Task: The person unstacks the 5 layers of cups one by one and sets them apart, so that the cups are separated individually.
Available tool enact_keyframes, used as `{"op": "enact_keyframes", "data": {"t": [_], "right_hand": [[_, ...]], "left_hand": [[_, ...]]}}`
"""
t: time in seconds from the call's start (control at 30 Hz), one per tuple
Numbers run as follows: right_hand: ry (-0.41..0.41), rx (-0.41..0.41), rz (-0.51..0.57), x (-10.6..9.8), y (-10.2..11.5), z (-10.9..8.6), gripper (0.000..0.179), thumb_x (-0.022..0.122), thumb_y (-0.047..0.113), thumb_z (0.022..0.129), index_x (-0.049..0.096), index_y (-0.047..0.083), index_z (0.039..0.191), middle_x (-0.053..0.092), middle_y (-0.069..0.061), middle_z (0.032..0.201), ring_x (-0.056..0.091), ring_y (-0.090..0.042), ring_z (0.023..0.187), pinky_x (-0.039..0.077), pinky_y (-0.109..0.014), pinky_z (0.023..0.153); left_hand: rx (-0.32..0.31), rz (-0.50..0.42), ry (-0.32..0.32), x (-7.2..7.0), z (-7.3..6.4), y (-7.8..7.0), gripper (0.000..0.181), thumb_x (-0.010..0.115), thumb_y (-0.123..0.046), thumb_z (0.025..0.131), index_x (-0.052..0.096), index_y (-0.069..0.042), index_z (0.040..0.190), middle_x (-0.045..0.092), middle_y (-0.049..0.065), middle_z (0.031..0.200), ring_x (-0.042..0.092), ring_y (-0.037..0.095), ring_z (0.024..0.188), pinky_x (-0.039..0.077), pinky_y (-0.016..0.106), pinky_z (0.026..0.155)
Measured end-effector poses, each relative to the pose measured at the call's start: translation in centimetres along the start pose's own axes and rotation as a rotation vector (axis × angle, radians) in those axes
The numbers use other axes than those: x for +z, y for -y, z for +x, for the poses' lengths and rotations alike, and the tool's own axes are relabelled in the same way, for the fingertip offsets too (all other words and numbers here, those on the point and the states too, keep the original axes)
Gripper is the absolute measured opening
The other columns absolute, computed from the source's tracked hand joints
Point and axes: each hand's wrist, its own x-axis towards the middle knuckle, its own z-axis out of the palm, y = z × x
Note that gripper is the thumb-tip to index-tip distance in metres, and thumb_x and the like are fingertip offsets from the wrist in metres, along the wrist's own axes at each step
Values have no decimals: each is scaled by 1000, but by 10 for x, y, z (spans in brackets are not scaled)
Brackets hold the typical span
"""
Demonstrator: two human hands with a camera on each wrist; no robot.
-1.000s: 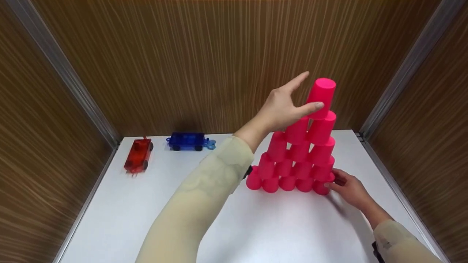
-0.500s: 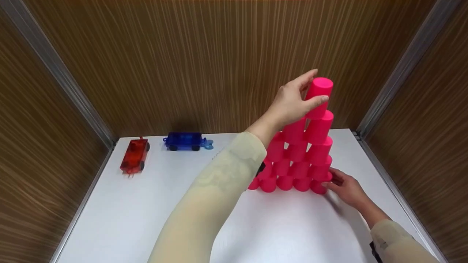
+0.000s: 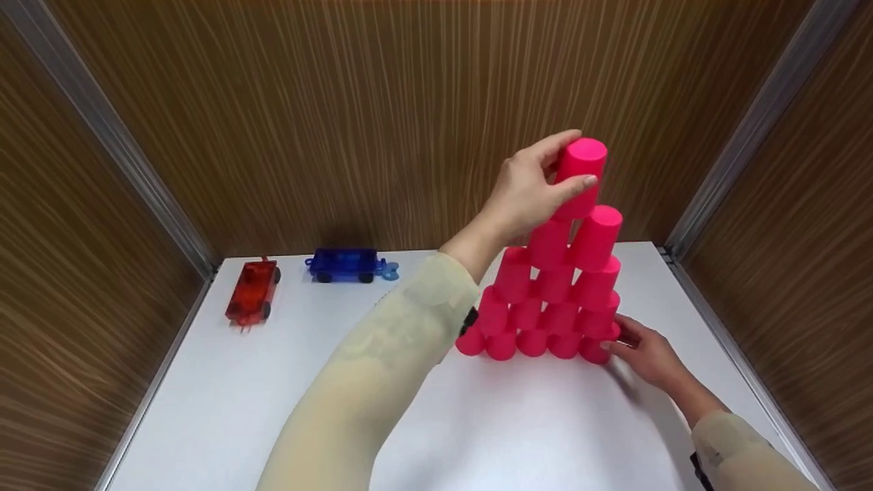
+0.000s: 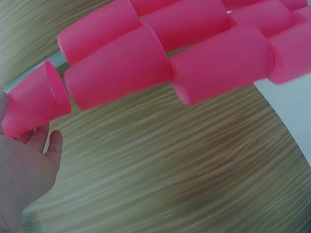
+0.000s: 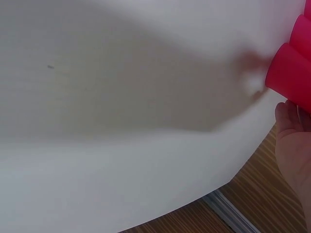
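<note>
A pink plastic cup (image 3: 583, 164), bottom up, is held by my left hand (image 3: 525, 187), thumb on its near side and fingers round the back. In the left wrist view a narrow gap separates this cup (image 4: 36, 99) from the stack. Below it, a pyramid of upside-down pink cups (image 3: 559, 284) rises in several rows, with two cups in its upper row. Low on the right, my right hand (image 3: 651, 354) holds the end cup (image 3: 595, 350) of the bottom row, thumb in front and fingers behind. The right wrist view shows that hand (image 5: 294, 145) against the cup's side.
On the white table (image 3: 225, 402), a clear red toy car (image 3: 252, 293) lies at the far left. A clear blue toy car (image 3: 344, 264) stands near the back wall (image 3: 382, 123). Wood-patterned walls rise at the back and both sides.
My left hand closed its fingers on the top cup, which has shifted left and slightly up from its place on the pyramid. The right hand has stayed at the bottom cup.
</note>
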Motion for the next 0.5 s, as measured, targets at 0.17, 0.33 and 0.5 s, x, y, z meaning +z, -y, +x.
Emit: {"op": "enact_keyframes", "data": {"t": [0.17, 0.33, 0.5], "right_hand": [[4, 8, -10, -2, 0, 3, 73, 76, 32, 101, 42, 8, 161, 55, -22, 149, 56, -45, 134, 59, -30, 95], [7, 7, -29, -5, -3, 4, 75, 75, 34, 101, 40, 8, 163, 54, -24, 150, 55, -47, 136, 59, -30, 95], [-1, -8, -36, -8, -6, 5, 75, 74, 33, 102, 40, 6, 162, 54, -26, 150, 54, -49, 136, 57, -22, 92]], "left_hand": [[67, 16, -36, -30, -13, 2, 68, 79, -16, 98, 49, -11, 159, 63, 3, 143, 62, 10, 121, 55, 21, 96], [101, 27, -104, -67, -30, 15, 67, 79, -15, 98, 50, -5, 157, 65, 8, 142, 63, 15, 123, 54, 26, 101], [82, 61, -201, -105, -54, 37, 66, 80, -15, 97, 51, -5, 156, 65, 8, 143, 63, 18, 126, 54, 33, 105]]}}
